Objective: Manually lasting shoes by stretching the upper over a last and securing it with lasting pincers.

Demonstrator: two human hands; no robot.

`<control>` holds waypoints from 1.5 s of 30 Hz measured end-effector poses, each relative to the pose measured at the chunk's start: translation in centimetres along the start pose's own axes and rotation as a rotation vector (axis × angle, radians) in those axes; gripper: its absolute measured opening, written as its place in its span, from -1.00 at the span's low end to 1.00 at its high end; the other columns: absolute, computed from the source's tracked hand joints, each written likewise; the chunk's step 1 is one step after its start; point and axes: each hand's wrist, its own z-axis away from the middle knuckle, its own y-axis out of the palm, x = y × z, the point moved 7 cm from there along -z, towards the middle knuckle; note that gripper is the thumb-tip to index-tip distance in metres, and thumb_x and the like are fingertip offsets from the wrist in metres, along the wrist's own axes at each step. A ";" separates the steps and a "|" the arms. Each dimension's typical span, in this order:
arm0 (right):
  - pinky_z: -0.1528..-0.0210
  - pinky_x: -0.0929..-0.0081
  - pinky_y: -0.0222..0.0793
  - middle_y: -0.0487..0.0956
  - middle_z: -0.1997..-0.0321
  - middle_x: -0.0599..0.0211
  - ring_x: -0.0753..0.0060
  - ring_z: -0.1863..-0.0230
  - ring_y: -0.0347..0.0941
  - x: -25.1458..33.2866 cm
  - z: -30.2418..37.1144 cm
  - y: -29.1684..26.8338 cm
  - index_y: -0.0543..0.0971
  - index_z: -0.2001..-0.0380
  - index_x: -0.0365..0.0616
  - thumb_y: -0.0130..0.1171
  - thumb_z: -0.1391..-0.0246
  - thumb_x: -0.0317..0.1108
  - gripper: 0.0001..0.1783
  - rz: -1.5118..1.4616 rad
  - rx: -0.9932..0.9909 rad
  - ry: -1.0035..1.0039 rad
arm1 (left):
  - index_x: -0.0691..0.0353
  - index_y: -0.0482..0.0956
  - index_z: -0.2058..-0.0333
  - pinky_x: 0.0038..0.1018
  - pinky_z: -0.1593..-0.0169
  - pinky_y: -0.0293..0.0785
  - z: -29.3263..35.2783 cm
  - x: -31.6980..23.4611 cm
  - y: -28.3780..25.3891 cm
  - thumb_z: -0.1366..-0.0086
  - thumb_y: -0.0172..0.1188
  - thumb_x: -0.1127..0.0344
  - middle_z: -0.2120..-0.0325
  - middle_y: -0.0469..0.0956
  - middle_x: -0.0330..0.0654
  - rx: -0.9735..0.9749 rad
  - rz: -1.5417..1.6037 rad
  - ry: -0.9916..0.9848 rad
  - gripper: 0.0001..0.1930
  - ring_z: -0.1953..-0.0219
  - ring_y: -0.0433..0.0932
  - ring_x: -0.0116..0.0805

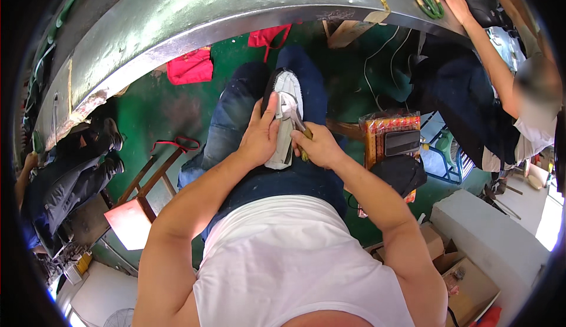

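While a pale shoe (285,131) with a dark edge lies lengthwise over the person's lap, the left hand (261,136) has its grip clasped around the left side, and the right hand (320,145) has its grip curled around a pair of pliers (308,133), their metal head over the shoe's upward-facing surface. Beyond the knees stretches a metal-covered tabletop (236,9); to the right, a dark phone (402,142) rests on an orange-patterned cover (374,129).

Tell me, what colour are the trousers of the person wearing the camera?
The trousers are blue, showing best in the head view.
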 end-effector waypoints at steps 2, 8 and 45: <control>0.50 0.48 0.37 0.59 0.49 0.33 0.57 0.51 0.49 -1.1 -0.1 0.0 0.51 0.36 -0.27 0.12 -0.30 -0.20 -0.69 -0.231 -0.056 -0.065 | -0.22 -0.09 -0.46 -0.07 -0.22 0.37 -0.3 -1.2 0.0 -0.44 -0.05 0.23 -0.29 0.09 0.45 0.065 -0.136 0.005 -0.32 -0.22 0.31 0.43; 0.46 0.47 0.63 0.59 0.22 0.21 0.38 0.22 0.65 0.2 2.2 -3.7 0.49 0.04 -0.33 0.11 -0.32 -0.14 -0.59 -0.377 0.353 0.269 | -0.30 0.04 -0.42 -0.01 -0.16 0.42 -0.3 -2.4 -0.9 -0.46 -0.16 0.15 -0.23 0.15 0.53 0.151 -0.226 -0.118 -0.43 -0.10 0.43 0.47; 0.11 -0.06 0.40 0.60 0.29 -0.24 -0.29 0.17 0.53 3.0 3.2 -3.0 0.49 0.27 -0.35 -0.10 -0.38 -0.05 -0.52 0.799 -0.094 -0.207 | 0.02 -0.55 -0.45 -0.37 -0.47 -0.22 3.8 2.6 1.4 -0.34 0.13 0.21 -0.48 -0.41 0.06 0.504 0.634 -0.373 0.03 -0.52 -0.33 -0.13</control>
